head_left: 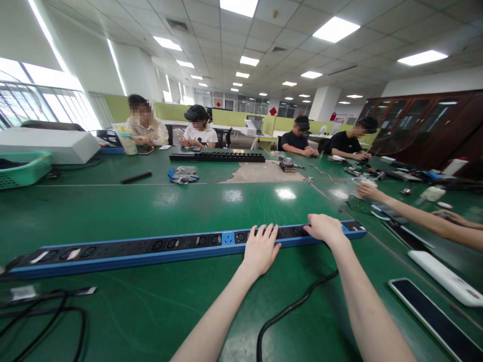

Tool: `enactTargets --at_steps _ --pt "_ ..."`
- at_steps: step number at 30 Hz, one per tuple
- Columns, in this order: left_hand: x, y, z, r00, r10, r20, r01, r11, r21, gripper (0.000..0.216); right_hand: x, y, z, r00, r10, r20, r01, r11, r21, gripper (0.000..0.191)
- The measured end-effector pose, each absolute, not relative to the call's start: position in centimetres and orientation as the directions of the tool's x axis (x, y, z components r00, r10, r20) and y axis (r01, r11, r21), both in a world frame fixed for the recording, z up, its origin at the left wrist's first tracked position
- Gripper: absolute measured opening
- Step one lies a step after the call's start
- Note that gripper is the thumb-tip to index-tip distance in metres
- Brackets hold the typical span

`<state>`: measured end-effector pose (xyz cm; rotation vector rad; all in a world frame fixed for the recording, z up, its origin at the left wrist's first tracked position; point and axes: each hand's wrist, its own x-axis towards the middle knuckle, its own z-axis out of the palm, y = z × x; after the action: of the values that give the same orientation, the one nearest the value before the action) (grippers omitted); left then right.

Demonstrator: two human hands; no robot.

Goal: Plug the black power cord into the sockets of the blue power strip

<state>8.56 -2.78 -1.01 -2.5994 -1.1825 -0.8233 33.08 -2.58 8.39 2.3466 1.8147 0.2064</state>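
Note:
A long blue power strip (151, 250) with black sockets lies across the green table (188, 206) in front of me. My left hand (260, 249) rests flat on its right part, fingers stretched over the sockets. My right hand (325, 229) curls over the strip near its right end, fingers bent down on the far edge. A black cable (287, 311) runs on the table between my forearms.
A co-worker's arm (411, 213) reaches in from the right. A white strip (445, 277) and a black strip (433, 317) lie at right. Black cables (45, 311) lie at left. Further off are another black strip (218, 157), gloves (183, 175), a green basket (22, 168) and several seated people.

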Motion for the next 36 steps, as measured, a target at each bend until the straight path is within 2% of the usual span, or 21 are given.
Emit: enactTargets --at_steps 10,19,27,36 --pt "8.5 -2.8 -0.9 0.536 0.644 0.545 0.741 -0.669 0.062 0.054 33.6 -3.6 7.6 0.262 0.965 -0.016 0.949 -0.255 0.186 0.045" --pt "8.6 -2.9 -1.0 0.526 0.645 0.555 0.744 -0.664 0.067 0.054 32.5 -6.0 5.9 0.245 0.958 0.15 0.944 -0.271 0.188 0.048" --pt "8.5 -2.9 -0.9 0.527 0.648 0.55 0.741 -0.667 0.076 0.054 33.8 -5.3 5.9 0.24 0.967 0.089 0.961 -0.25 0.121 0.05" --pt "8.5 -2.8 -0.9 0.532 0.643 0.552 0.735 -0.674 0.077 0.053 30.8 -7.1 4.0 0.331 0.902 0.276 0.903 -0.388 0.185 0.051"
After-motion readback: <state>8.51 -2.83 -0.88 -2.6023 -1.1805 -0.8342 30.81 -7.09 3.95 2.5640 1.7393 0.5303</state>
